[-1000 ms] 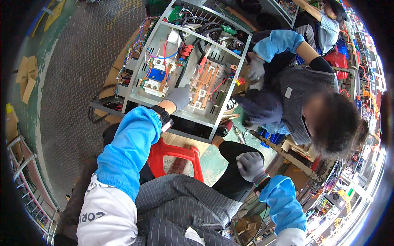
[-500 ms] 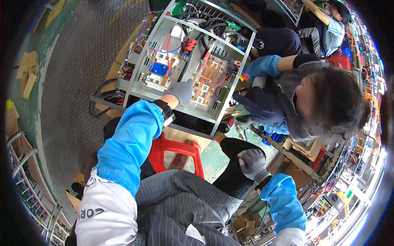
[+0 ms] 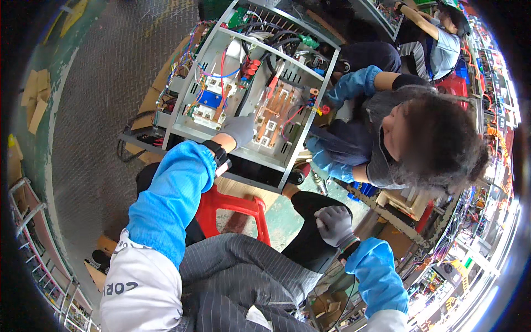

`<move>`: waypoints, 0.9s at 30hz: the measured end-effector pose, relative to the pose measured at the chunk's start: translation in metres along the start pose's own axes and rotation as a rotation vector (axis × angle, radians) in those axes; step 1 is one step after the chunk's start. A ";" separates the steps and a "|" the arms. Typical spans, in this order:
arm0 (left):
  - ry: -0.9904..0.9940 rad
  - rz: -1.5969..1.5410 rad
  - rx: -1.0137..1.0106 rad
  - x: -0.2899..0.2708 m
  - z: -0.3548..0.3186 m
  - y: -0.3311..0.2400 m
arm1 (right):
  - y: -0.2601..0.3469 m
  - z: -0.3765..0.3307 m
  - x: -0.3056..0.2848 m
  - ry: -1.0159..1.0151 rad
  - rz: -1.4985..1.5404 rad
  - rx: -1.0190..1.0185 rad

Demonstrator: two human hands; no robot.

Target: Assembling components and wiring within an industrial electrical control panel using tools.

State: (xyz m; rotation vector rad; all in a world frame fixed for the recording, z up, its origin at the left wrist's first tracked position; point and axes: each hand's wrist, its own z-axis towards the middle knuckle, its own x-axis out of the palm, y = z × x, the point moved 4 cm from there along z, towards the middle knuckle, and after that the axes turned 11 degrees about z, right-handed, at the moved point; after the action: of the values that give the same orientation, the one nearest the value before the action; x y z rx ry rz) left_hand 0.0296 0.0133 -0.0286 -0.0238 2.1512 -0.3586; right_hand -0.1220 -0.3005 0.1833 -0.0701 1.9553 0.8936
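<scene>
My left hand (image 3: 240,130), in a grey glove, reaches over the near edge of an open metal cabinet (image 3: 191,130). One finger stretches toward the copper busbars (image 3: 269,113); the other fingers are partly hidden, and nothing shows in the hand. Left of it are white terminal blocks (image 3: 206,118) and a blue component (image 3: 210,99). A red-handled tool (image 3: 272,83) lies across the busbars. My right hand (image 3: 334,224), also gloved in grey, rests on my right knee with its fingers curled and nothing visible in them.
A co-worker (image 3: 381,119) with blue sleeves crouches close at the cabinet's right side. Under the cabinet's near edge stands a red plastic stool (image 3: 235,204). Loose wires (image 3: 185,69) hang on the left side. Another person (image 3: 442,47) sits farther back at the right.
My left hand has drawn slightly back and left. The co-worker's forearm now shows lower down, beside the cabinet. My right hand stays on my knee.
</scene>
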 end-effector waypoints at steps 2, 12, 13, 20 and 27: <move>0.023 -0.024 0.010 0.008 -0.004 -0.001 | 0.001 -0.007 0.007 0.006 0.023 0.017; 0.049 -0.095 0.087 0.016 -0.005 -0.021 | 0.005 -0.026 0.014 0.018 0.035 0.089; 0.041 -0.101 0.085 0.015 -0.005 -0.022 | 0.004 -0.027 0.015 0.016 0.038 0.091; 0.070 -0.131 0.070 0.003 -0.008 -0.027 | 0.004 -0.026 0.012 0.026 0.039 0.087; 0.088 -0.110 0.048 0.005 -0.009 -0.027 | 0.005 -0.024 0.012 0.023 0.039 0.071</move>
State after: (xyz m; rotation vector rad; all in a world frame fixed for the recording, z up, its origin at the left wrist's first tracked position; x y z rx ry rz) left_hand 0.0167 -0.0107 -0.0205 -0.1013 2.2329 -0.4830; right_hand -0.1485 -0.3082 0.1829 -0.0012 2.0145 0.8505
